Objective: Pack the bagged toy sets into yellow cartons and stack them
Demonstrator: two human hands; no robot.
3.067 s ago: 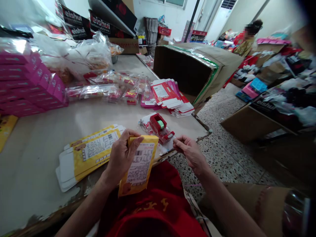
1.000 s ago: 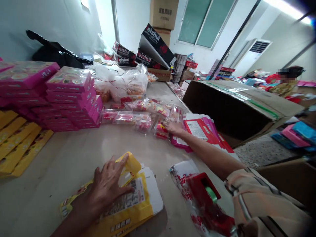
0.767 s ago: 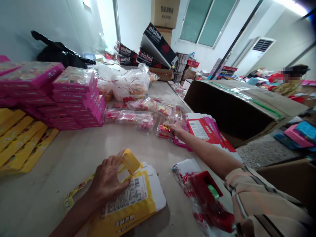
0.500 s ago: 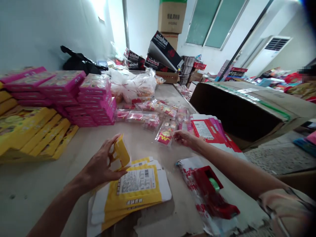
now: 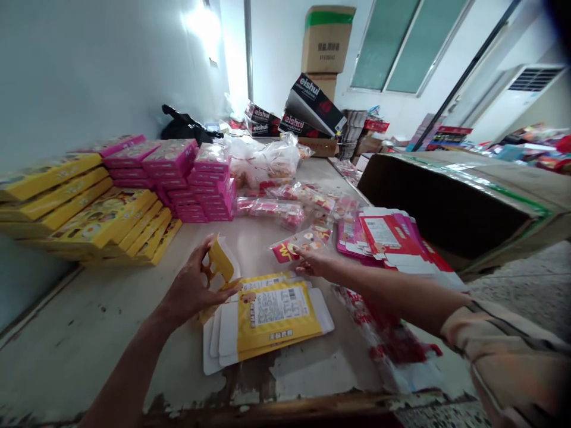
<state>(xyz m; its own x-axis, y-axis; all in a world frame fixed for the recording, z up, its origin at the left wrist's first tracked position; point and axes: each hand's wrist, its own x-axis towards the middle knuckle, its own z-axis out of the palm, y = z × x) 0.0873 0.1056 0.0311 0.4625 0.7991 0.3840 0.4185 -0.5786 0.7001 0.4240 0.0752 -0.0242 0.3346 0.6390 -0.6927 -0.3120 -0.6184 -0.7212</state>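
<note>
My left hand (image 5: 185, 291) grips a partly folded yellow carton (image 5: 224, 260) between thumb and fingers, with its end standing open and cut-outs in its side. Below it lies a stack of flat yellow cartons (image 5: 276, 312), labels facing up. My right hand (image 5: 314, 263) pinches the near edge of a clear plastic packet (image 5: 312, 238) with red and yellow printed contents. The packet tilts up off the table. Behind it are several similar pink-and-red packets (image 5: 276, 209). Flat red and pink cartons (image 5: 383, 235) lie beyond my right forearm.
Yellow boxes (image 5: 102, 223) and pink boxes (image 5: 207, 190) are stacked at the left. A red tape dispenser (image 5: 397, 339) rests on a printed bag under my right forearm. At the right, a large cardboard box (image 5: 450, 196) lies with its open side facing the table.
My right hand has taken hold of a packet and drawn it left, toward the carton in my left hand. The view has shifted, showing more of the left-hand stacks.
</note>
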